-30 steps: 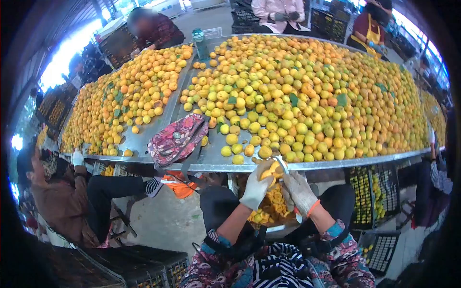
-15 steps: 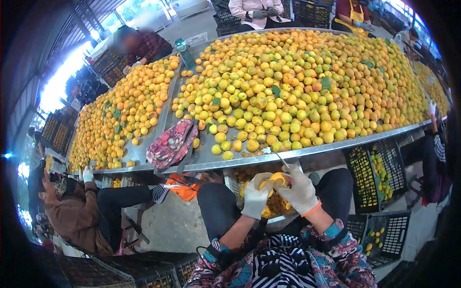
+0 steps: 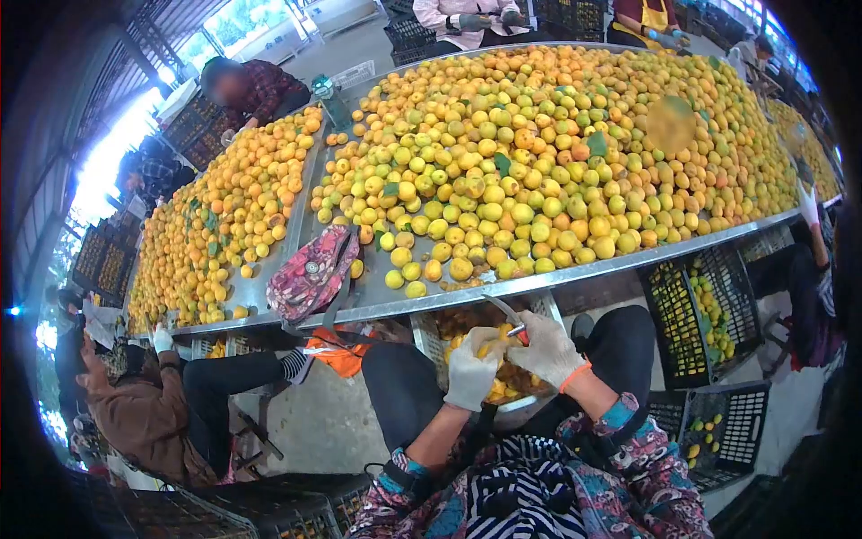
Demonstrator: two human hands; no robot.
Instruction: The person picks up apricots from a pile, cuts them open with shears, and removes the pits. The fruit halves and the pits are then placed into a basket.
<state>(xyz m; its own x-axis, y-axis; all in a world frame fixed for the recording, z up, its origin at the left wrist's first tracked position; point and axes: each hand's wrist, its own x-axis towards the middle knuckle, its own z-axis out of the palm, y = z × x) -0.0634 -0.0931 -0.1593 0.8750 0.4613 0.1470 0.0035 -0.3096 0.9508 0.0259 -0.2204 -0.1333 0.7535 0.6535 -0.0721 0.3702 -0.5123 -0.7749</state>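
Head camera, looking down from our seat: a long metal table (image 3: 575,274) sweeps across the upper frame, carrying a heap of yellow and orange produce (image 3: 539,153). A pink patterned bag (image 3: 310,274) lies on its near edge, left of centre. Below the table rim, at centre, a basket (image 3: 429,334) holding more pieces sits between our knees. Over it our two gloved hands meet, touching. Our left hand (image 3: 473,368) is curled tight around one yellow fruit (image 3: 492,349), mostly hidden by the glove. Our right hand (image 3: 545,350), just right of it, is clenched on a small blade (image 3: 505,312) whose tip points up-left toward the table rim. We judge the work to be mid-cut; the next stroke calls for steering the blade into the flesh, away from the left fingers.
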